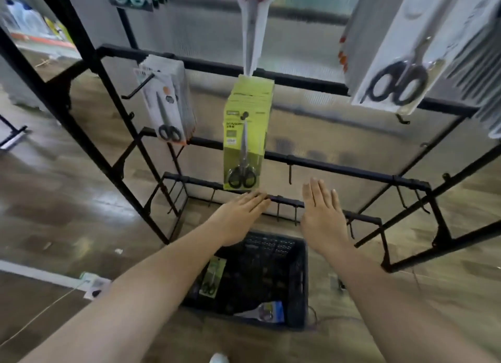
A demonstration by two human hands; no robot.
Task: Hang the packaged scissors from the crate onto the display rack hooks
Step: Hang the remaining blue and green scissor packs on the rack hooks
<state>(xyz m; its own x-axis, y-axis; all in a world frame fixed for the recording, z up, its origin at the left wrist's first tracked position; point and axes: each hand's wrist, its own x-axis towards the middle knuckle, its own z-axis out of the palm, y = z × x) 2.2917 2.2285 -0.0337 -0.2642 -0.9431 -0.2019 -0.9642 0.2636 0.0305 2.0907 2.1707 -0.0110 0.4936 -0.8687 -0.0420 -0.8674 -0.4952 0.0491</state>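
A black plastic crate point(299, 286) stands on the floor below my arms. Inside it lie a green scissors pack point(212, 277) at the left and a blue-white pack point(267, 311) at the front. A stack of green scissors packs point(245, 134) hangs on the black display rack point(333, 165). My left hand point(238, 216) is flat and empty just under that stack. My right hand point(322, 213) is also flat and empty, a little to the right, in front of the lower rail.
A grey-white scissors stack point(168, 105) hangs at the left, a white pack with black scissors point(398, 64) at the upper right, and a red-handled pack point(254, 23) at the top. Several bare hooks point(290, 172) stick out of the lower rails. The floor is wood-patterned.
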